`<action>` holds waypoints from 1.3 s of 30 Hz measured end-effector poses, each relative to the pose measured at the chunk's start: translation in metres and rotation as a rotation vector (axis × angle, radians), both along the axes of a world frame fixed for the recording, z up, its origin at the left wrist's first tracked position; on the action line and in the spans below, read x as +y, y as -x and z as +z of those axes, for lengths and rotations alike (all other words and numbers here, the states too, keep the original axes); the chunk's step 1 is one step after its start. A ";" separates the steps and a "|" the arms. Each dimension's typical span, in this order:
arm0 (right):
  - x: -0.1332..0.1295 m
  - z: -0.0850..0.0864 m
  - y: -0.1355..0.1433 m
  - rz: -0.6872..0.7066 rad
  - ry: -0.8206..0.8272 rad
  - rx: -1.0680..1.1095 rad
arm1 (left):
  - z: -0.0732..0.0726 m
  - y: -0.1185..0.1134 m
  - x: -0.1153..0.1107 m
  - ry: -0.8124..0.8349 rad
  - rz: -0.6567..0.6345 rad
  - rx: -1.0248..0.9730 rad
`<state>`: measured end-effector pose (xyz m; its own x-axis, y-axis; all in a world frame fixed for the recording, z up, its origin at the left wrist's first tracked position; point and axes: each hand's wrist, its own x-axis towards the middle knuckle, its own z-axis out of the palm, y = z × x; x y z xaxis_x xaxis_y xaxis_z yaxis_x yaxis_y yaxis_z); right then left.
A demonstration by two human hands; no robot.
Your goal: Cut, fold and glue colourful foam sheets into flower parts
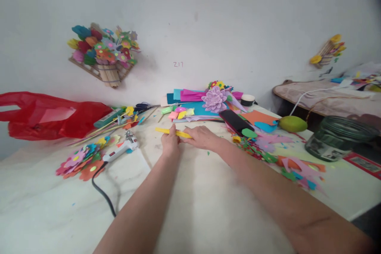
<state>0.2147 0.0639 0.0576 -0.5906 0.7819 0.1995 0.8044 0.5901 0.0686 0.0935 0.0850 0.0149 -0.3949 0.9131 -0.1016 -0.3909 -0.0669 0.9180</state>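
A narrow yellow strip [183, 134], which looks like foam or paper, is held level above the table between both hands. My left hand [170, 141] pinches it near the middle, and its left end sticks out past the fingers. Closed around the right end is my right hand [202, 138], partly hiding that end. Whether the strip is flat, folded or rolled I cannot tell. Beyond the hands lie small packets of coloured clay [181, 112] and a stack of coloured sheets [202, 109] with a lilac flower [214, 99] on top.
At left are a hot glue gun [120, 151] with a black cord, foam flowers [81, 158], scissors [142, 106] and a red plastic bag [53, 117]. At right sit a phone [236, 122], foam scraps [303, 172], a green mango-like fruit [293, 124] and a glass jar [330, 139].
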 end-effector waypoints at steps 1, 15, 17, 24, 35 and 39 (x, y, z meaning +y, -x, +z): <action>-0.001 0.000 0.001 -0.001 -0.016 -0.029 | 0.001 0.000 -0.001 0.010 0.000 -0.005; 0.015 -0.002 -0.016 -0.012 0.093 0.137 | -0.003 0.010 -0.007 -0.237 -0.353 -0.151; 0.016 -0.002 -0.016 -0.002 0.099 0.151 | -0.005 0.011 -0.005 -0.236 -0.312 -0.174; 0.018 -0.007 -0.014 0.023 0.009 0.162 | -0.005 0.013 -0.001 -0.249 -0.211 -0.223; 0.040 -0.007 -0.056 -0.721 -0.074 0.120 | -0.009 0.006 -0.006 -0.239 -0.302 0.002; 0.044 -0.015 -0.071 -0.787 -0.041 0.009 | -0.008 0.005 -0.008 -0.232 -0.309 0.042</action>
